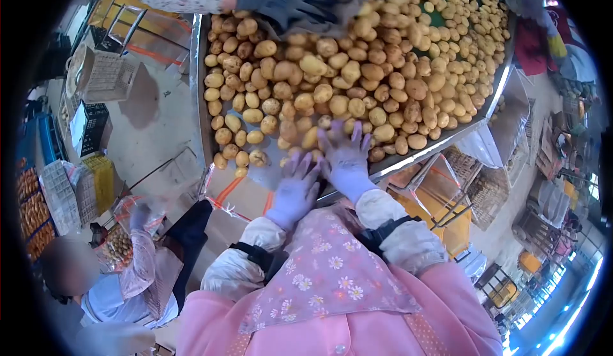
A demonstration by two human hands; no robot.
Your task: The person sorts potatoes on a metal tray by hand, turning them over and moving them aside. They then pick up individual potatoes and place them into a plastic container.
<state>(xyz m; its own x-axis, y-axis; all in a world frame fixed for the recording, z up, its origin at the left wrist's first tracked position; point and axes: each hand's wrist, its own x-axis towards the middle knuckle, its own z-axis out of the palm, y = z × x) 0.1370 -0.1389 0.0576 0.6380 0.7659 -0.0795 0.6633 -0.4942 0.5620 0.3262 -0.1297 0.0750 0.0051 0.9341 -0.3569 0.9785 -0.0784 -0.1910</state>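
Observation:
A heap of potatoes [323,94] covers a metal-edged sorting table [201,94] in front of me. My left hand [294,189], in a thin purple glove, rests at the near edge of the heap with its fingers apart, nearest to a bare patch of the tabletop. Just beside it, my right hand [348,163], gloved alike, lies with spread fingers against the closest potatoes. Neither hand is closed around a potato. Some fingertips are slightly blurred.
Across the table, a co-worker's grey-gloved hand [281,3] reaches over the potatoes beside a dark cloth [325,11]. Another person [131,286] sits at lower left near a bag of potatoes [117,244]. Crates [108,75] stand on the left; a yellow-seated metal frame [440,209] is at right.

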